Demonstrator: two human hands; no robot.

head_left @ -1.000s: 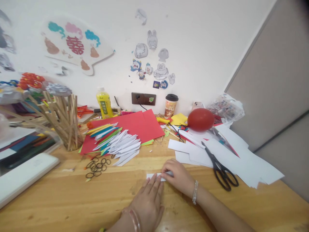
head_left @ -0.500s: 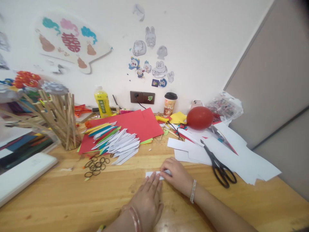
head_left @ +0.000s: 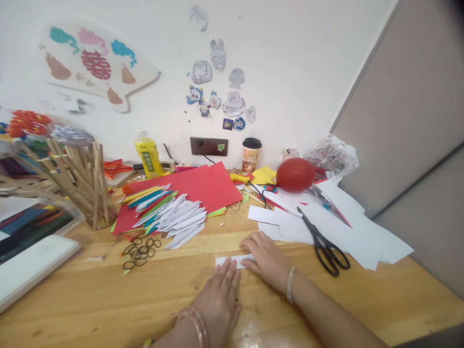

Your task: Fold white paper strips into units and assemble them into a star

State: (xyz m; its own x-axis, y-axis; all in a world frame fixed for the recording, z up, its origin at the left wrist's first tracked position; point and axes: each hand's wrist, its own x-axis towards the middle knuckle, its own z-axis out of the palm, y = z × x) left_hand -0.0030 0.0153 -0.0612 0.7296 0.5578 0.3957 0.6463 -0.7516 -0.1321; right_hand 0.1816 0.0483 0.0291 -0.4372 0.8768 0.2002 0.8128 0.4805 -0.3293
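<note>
A narrow white paper strip (head_left: 239, 261) lies on the wooden table (head_left: 163, 295) in front of me. My left hand (head_left: 218, 295) is spread flat, its fingertips resting on the strip's lower edge near the middle. At the strip's right end is my right hand (head_left: 264, 258), thumb on the paper and fingers apart above it. Folded white paper pieces (head_left: 183, 215) and coloured ones lie on red sheets (head_left: 217, 186) beyond my hands. Black-handled scissors (head_left: 322, 241) rest to the right, partly over white sheets (head_left: 348, 227).
Black rubber bands (head_left: 141, 251) lie at the left. Farther left are wooden sticks in a holder (head_left: 87, 183) and a white case (head_left: 36, 270). Along the wall stand a yellow bottle (head_left: 148, 157) and a lidded cup (head_left: 251, 157), with a red balloon (head_left: 296, 175) to the right.
The fingers of my right hand have lifted and spread, uncovering more of the strip's right end. My left hand stays flat on the paper. The whole view has shifted slightly.
</note>
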